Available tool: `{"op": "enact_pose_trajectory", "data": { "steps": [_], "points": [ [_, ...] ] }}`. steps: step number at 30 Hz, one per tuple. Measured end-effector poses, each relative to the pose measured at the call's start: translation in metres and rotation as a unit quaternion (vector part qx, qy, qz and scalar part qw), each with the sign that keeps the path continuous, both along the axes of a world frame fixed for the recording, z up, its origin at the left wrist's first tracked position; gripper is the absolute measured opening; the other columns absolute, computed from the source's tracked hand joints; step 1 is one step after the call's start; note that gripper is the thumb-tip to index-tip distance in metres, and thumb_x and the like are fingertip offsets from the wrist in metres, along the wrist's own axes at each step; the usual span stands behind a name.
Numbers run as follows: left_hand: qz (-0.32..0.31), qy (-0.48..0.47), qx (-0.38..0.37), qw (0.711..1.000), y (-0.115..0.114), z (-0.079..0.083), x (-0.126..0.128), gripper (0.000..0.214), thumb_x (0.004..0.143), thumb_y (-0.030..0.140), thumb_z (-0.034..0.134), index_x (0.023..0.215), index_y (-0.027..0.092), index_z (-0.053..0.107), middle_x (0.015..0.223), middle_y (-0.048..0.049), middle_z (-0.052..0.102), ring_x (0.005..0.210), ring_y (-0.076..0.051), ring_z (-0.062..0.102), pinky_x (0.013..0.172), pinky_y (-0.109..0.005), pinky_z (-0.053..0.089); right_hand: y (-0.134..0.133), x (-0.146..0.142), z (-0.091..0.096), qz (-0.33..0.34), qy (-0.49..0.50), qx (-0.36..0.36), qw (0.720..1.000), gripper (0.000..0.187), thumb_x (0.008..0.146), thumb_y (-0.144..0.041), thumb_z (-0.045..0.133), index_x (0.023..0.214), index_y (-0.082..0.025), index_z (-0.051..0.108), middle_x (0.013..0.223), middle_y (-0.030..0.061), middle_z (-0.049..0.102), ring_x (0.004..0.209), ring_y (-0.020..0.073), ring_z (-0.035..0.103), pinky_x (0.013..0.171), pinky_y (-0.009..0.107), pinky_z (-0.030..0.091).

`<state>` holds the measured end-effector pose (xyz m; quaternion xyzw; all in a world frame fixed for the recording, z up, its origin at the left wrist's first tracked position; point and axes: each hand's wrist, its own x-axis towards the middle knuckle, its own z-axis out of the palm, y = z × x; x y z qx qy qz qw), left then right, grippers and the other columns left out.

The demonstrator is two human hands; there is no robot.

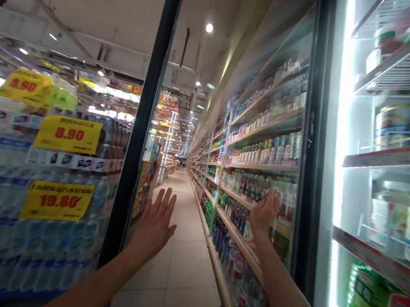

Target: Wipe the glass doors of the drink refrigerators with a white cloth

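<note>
A glass cooler door with a black frame stands swung open in front of me. My left hand is open, fingers stretched out and spread, at the lower left of the pane beside the black frame. It appears to rest flat on the glass. Further right, my right hand is raised against the pane with its fingers closed round a pale, crumpled cloth. Part of the cloth is hidden by the fingers, and its exact kind is hard to make out.
On the right, lit cooler shelves hold jars, cans and green packs. Stacked water bottles with yellow price signs stand at left. Through the glass, a tiled aisle runs past long shelves of drinks.
</note>
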<state>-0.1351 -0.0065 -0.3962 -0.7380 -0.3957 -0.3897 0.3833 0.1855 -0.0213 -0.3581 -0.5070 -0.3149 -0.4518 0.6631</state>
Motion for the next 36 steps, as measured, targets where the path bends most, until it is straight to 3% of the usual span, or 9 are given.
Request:
{"op": "enact_pose_trajectory", "data": {
  "steps": [4,9,12,15,18,22,27,31,36],
  "points": [
    [0.000,-0.011,0.002,1.000,0.000,-0.010,0.006,0.069,0.076,0.028,0.051,0.139,0.008,0.029,0.150,-0.0137,0.018,0.139,-0.031,0.011,0.110,-0.050,0.021,0.008,-0.056,-0.021,-0.004,-0.162,-0.046,0.986,0.049,0.086,-0.012,0.032,0.132,-0.022,0.045,0.138,0.0127,0.041,0.134,0.0258,0.028,0.103,0.052,0.031],
    [-0.005,-0.021,-0.007,1.000,-0.001,-0.014,0.008,0.070,0.075,0.027,0.052,0.139,0.009,0.030,0.150,-0.0142,0.018,0.138,-0.032,0.015,0.109,-0.049,0.023,0.013,-0.097,-0.038,0.002,-0.380,-0.127,0.916,0.045,0.082,-0.008,0.042,0.119,-0.029,0.057,0.133,0.0045,0.049,0.135,0.0212,0.028,0.107,0.045,0.029],
    [-0.005,-0.022,-0.019,1.000,-0.004,-0.014,0.007,0.071,0.075,0.030,0.055,0.138,0.010,0.031,0.149,-0.0135,0.020,0.138,-0.031,0.016,0.109,-0.048,0.023,0.006,-0.066,-0.037,-0.020,-0.319,-0.116,0.940,0.044,0.084,-0.009,0.039,0.120,-0.027,0.056,0.133,0.0075,0.048,0.134,0.0217,0.030,0.106,0.047,0.028],
    [-0.001,-0.019,-0.027,0.999,-0.006,-0.015,0.007,0.068,0.076,0.032,0.055,0.138,0.013,0.033,0.149,-0.0128,0.022,0.138,-0.031,0.015,0.110,-0.048,0.021,-0.003,-0.022,-0.033,-0.032,-0.124,-0.061,0.990,0.044,0.087,-0.015,0.033,0.129,-0.019,0.049,0.137,0.0159,0.043,0.133,0.0262,0.030,0.103,0.051,0.031],
    [0.004,-0.021,-0.033,0.999,-0.005,-0.018,0.009,0.068,0.077,0.036,0.055,0.138,0.013,0.033,0.149,-0.0128,0.022,0.139,-0.030,0.015,0.110,-0.048,0.021,-0.004,-0.011,-0.032,-0.024,-0.029,-0.015,0.999,0.045,0.088,-0.018,0.031,0.131,-0.013,0.046,0.139,0.0204,0.038,0.133,0.0289,0.029,0.101,0.055,0.031],
    [-0.002,-0.026,-0.024,0.999,-0.004,-0.025,0.012,0.067,0.078,0.035,0.054,0.138,0.013,0.033,0.149,-0.0128,0.020,0.139,-0.030,0.014,0.110,-0.047,0.021,0.006,-0.068,-0.044,-0.004,-0.164,-0.049,0.985,0.045,0.086,-0.011,0.033,0.128,-0.019,0.049,0.139,0.0138,0.040,0.135,0.0246,0.025,0.104,0.050,0.029],
    [-0.017,-0.023,-0.016,0.999,-0.003,-0.033,0.008,0.062,0.078,0.032,0.054,0.136,0.014,0.038,0.148,-0.0128,0.025,0.137,-0.030,0.020,0.108,-0.047,0.024,0.015,-0.142,-0.066,0.041,-0.380,-0.132,0.915,0.049,0.080,-0.006,0.043,0.122,-0.028,0.054,0.137,0.0051,0.046,0.137,0.0221,0.022,0.109,0.047,0.021],
    [-0.031,-0.007,-0.010,0.999,-0.003,-0.038,0.001,0.062,0.077,0.032,0.054,0.136,0.018,0.038,0.147,-0.0103,0.028,0.137,-0.028,0.022,0.108,-0.046,0.026,0.010,-0.111,-0.067,0.009,-0.352,-0.126,0.927,0.046,0.083,-0.008,0.041,0.123,-0.028,0.053,0.135,0.0055,0.047,0.136,0.0208,0.025,0.110,0.048,0.019],
    [-0.037,-0.007,-0.006,0.999,-0.001,-0.044,-0.001,0.062,0.078,0.032,0.053,0.136,0.019,0.037,0.148,-0.0092,0.028,0.137,-0.028,0.021,0.108,-0.046,0.027,0.001,-0.028,-0.055,-0.026,-0.050,-0.029,0.998,0.046,0.087,-0.018,0.034,0.133,-0.019,0.044,0.140,0.0157,0.038,0.132,0.0273,0.031,0.103,0.054,0.028]
  ]
}}
